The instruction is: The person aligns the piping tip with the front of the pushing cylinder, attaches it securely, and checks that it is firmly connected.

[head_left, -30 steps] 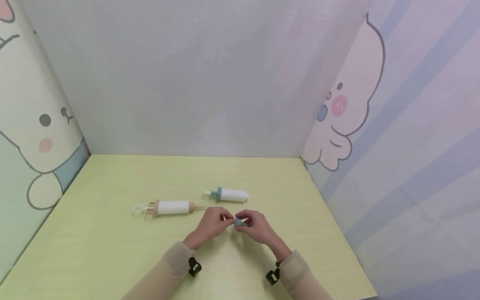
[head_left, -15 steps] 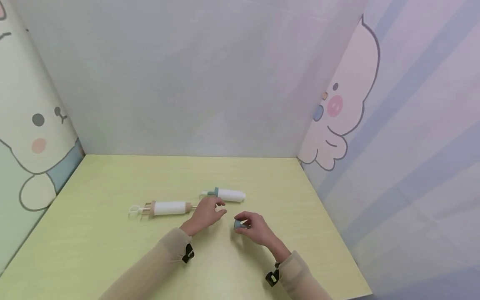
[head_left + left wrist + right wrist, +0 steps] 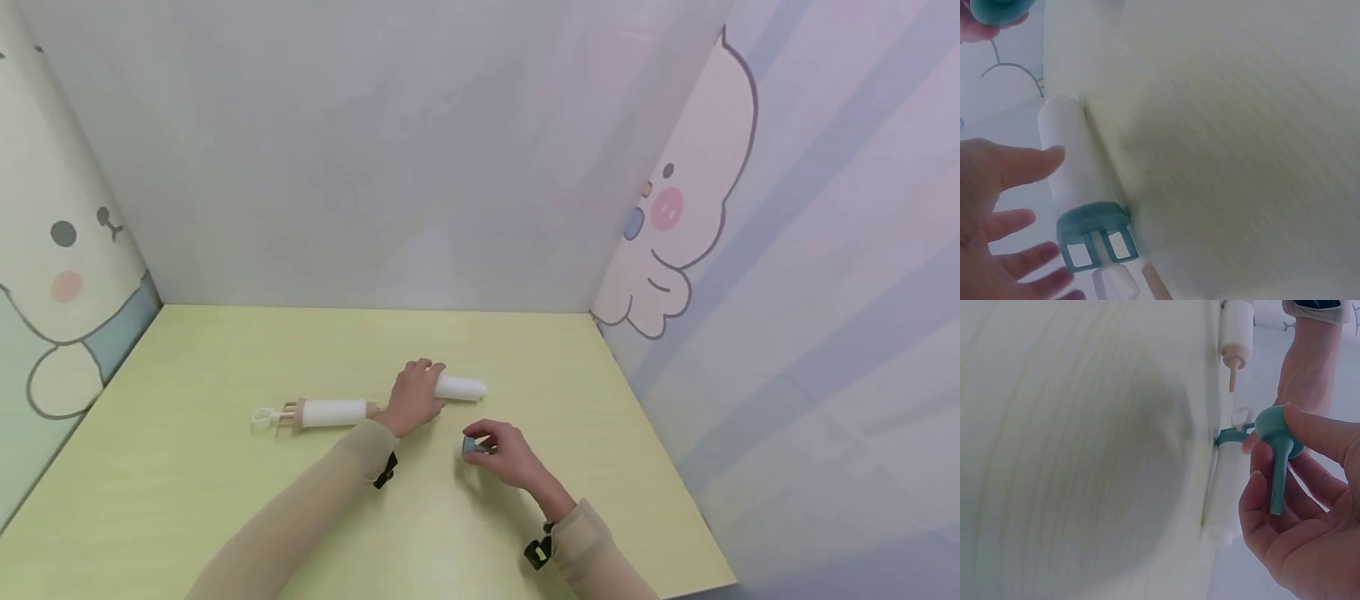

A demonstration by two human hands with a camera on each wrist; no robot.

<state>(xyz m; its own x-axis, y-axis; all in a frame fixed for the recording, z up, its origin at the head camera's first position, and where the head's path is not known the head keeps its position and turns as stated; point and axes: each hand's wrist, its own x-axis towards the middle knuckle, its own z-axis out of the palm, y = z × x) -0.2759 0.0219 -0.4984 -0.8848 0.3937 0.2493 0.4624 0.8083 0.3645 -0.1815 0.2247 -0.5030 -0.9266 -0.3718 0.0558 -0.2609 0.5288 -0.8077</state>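
Far wall (image 3: 360, 167) grey-white; cartoon-print panels left (image 3: 67, 175) and right (image 3: 825, 250). Yellow-green table (image 3: 135, 500) spans the foreground. Person's beige sleeves, left (image 3: 300, 500) and right (image 3: 592, 542), come in from the near edge.

Longest item: tan-and-white tube (image 3: 333, 413), lying left of the hands, looped handle to the left, thin tip to the right. White tube with teal end (image 3: 461, 388) lies farther back, right of it, teal end toward the left; clear loop (image 3: 1115, 281) beyond that end.

Left hand (image 3: 414, 398) is at the white tube's teal end, fingers spread well open, nothing gripped; can't tell whether it touches. Right hand (image 3: 512, 457), nearer and to the right, has thumb and fingers curled in, pinching a small teal piece (image 3: 1280, 444). Black wrist devices on both arms, left (image 3: 386, 471) and right (image 3: 537, 552).

Smallest: the teal piece, rounded head plus narrow stem, held above the table on the near side of the white tube.
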